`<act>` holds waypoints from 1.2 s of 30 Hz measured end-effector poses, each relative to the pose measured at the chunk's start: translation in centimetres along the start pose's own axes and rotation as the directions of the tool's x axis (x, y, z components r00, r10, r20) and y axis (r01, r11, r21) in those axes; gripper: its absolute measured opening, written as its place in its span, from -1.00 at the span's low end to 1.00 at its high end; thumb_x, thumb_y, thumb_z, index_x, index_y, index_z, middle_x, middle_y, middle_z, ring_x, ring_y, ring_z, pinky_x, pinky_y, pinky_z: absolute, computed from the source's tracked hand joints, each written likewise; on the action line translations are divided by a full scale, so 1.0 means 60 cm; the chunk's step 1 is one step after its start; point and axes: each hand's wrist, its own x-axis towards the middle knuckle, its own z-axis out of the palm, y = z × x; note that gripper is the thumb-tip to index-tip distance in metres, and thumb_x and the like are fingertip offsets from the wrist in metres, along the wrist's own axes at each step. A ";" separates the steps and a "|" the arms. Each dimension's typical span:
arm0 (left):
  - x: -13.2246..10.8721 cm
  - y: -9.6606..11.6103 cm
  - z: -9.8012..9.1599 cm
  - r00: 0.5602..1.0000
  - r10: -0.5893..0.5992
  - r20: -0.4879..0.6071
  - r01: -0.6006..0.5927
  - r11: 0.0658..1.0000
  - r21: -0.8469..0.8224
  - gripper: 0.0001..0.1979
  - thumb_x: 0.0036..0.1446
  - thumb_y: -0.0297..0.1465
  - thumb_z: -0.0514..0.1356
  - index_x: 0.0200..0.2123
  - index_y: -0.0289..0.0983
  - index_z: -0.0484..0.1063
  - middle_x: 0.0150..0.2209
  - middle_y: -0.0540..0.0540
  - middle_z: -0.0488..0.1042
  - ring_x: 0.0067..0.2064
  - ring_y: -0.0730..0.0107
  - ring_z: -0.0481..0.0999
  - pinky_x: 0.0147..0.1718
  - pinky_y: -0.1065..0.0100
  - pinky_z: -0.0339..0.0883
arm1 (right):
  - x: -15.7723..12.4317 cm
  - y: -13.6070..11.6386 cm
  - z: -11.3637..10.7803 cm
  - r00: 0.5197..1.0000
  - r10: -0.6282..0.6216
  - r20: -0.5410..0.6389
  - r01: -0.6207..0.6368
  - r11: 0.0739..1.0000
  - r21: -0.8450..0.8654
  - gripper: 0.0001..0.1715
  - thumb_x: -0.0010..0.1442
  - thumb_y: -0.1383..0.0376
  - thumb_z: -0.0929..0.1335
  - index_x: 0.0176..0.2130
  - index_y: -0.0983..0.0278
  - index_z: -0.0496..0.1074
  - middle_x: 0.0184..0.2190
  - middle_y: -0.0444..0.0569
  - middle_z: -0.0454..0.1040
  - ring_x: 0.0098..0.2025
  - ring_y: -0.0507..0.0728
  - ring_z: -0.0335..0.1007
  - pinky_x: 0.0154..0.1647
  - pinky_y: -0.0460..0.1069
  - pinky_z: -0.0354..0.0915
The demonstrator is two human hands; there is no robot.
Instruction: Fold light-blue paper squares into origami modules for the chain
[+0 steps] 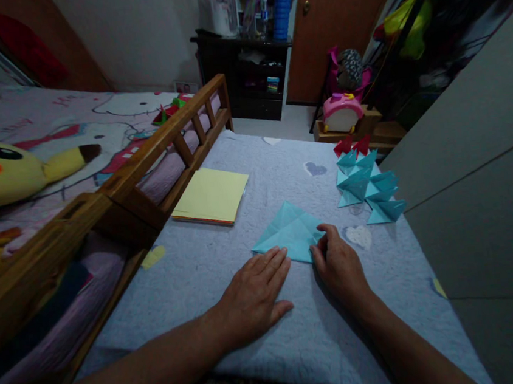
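Nearest to us, both forearms reach in from the bottom edge onto the mattress (191, 272), which is covered with a pale blue-grey sheet printed with hearts. The left hand (253, 296) lies flat on the sheet, palm down, with the fingers spread out straight and holding nothing; its fingertips just touch the near edge of the blue paper (288, 230). The right hand (337, 263) sits just beside it, fingers curled, with thumb and forefinger closed on the right corner of that paper. The blue paper itself is a folded sheet with creases showing, lying flat on the mattress in the middle of our view, right in front of both hands. Further off to the left we see a stack of yellow paper (211, 195) resting near the wooden rail (172, 136) of a neighbouring bed, where a yellow plush toy (2, 173) lies. To the right, well apart from the hands, a cluster of folded blue pieces (366, 189) stands close to a grey panel (478, 162), with two red pieces (352, 144) at its far end. Beyond the mattress we make out a pink toy (342, 112), a dark cabinet (244, 71) and a brown door (334, 19).
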 end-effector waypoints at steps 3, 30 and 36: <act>0.000 0.001 -0.001 1.000 0.000 -0.002 0.000 1.000 0.005 -0.33 0.38 -0.05 0.03 0.38 -0.31 0.04 0.44 -0.22 0.02 0.44 0.10 0.01 0.34 0.08 0.00 | 0.001 0.000 -0.001 1.000 -0.001 0.007 0.001 1.000 0.005 -0.58 0.25 0.30 0.22 0.08 0.37 0.27 -0.33 0.05 0.52 -0.34 0.20 0.45 -0.24 0.05 0.29; 0.001 -0.001 -0.006 1.000 0.009 -0.013 -0.009 1.000 0.010 -0.37 0.39 -0.10 0.01 0.38 -0.30 0.03 0.43 -0.22 0.07 0.43 0.10 0.05 0.32 0.08 0.00 | 0.001 0.004 0.001 0.999 -0.023 -0.043 0.024 1.000 0.019 -0.60 0.23 0.31 0.23 0.06 0.36 0.30 -0.31 0.05 0.49 -0.34 0.18 0.41 -0.24 0.05 0.30; 0.004 -0.001 -0.005 1.000 -0.003 -0.005 0.003 1.000 0.000 -0.38 0.38 -0.11 0.03 0.37 -0.27 0.04 0.42 -0.23 0.09 0.42 0.08 0.08 0.31 0.07 0.02 | 0.003 0.008 -0.002 0.991 -0.130 -0.040 0.129 0.991 -0.029 -0.79 0.26 0.36 0.22 -0.18 0.27 0.42 -0.25 0.04 0.42 -0.28 0.17 0.37 -0.21 0.04 0.29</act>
